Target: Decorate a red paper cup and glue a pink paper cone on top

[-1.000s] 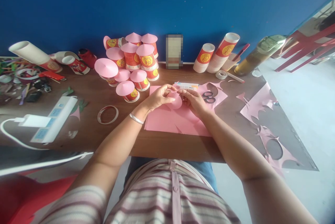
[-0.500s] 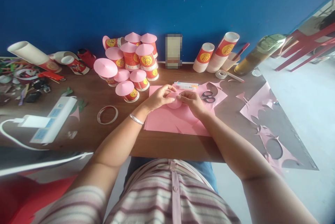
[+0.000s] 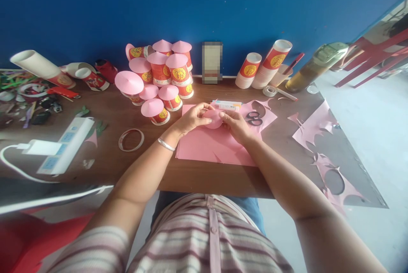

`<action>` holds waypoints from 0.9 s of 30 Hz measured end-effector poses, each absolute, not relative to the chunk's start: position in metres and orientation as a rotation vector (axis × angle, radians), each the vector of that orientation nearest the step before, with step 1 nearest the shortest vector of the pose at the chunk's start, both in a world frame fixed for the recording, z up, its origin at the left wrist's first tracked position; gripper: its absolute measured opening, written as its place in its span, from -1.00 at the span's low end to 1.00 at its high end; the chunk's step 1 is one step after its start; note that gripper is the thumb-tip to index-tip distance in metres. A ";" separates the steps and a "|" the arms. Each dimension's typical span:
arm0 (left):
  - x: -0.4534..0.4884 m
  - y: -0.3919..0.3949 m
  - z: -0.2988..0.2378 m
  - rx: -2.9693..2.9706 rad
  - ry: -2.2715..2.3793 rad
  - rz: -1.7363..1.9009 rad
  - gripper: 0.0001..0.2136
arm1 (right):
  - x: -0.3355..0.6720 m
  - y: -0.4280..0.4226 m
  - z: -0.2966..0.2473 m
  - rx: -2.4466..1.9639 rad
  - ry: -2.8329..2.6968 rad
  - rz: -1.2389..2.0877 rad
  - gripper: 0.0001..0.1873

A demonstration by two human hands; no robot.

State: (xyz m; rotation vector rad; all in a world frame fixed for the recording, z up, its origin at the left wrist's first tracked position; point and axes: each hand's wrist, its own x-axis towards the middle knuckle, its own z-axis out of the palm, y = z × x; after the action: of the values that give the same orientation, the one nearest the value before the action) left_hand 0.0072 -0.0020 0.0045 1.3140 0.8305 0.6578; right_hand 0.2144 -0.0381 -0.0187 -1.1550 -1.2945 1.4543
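A small pink paper disc (image 3: 214,121) is held between my two hands, above a stack of pink paper (image 3: 204,147). My left hand (image 3: 195,120) pinches its left edge, thumb on the near face. At the right edge, my right hand (image 3: 235,123) grips it with thumb and fingers. Fingertips behind the disc are partly hidden. Black-handled scissors (image 3: 254,118) lie just right of my right hand, on pink paper. Behind my hands rests a white tube or box (image 3: 227,105) with blue and orange marks.
Red paper cups with pink cone tops (image 3: 159,94) stand back left. Cup stacks (image 3: 248,71), a tape roll (image 3: 270,90) and a bottle (image 3: 315,66) are back right. Paper scraps (image 3: 334,175) lie right; a paper ring (image 3: 131,140) and power strip (image 3: 68,145) lie left.
The pink disc has turned slightly and more of its face shows. My right thumb has shifted a little to the right along its edge. My left hand has hardly moved.
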 end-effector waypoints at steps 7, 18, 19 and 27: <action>0.007 -0.005 0.009 1.321 0.868 0.687 -0.60 | 0.216 -0.037 -0.014 -1.121 -1.254 1.455 -0.50; 0.009 -0.006 0.010 1.349 0.848 0.693 -0.57 | 0.215 -0.038 -0.014 -1.092 -1.348 1.496 -0.46; 0.008 -0.006 0.010 1.358 0.844 0.690 -0.57 | 0.214 -0.039 -0.014 -1.101 -1.352 1.494 -0.44; 0.008 -0.006 0.007 1.379 0.823 0.682 -0.58 | 0.215 -0.042 -0.008 -1.179 -1.392 1.474 -0.35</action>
State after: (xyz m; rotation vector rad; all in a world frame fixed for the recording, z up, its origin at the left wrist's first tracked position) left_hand 0.0080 -0.0057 0.0073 1.3789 0.8226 0.6816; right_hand 0.2148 -0.0416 -0.0077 -1.1787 -1.3919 1.4737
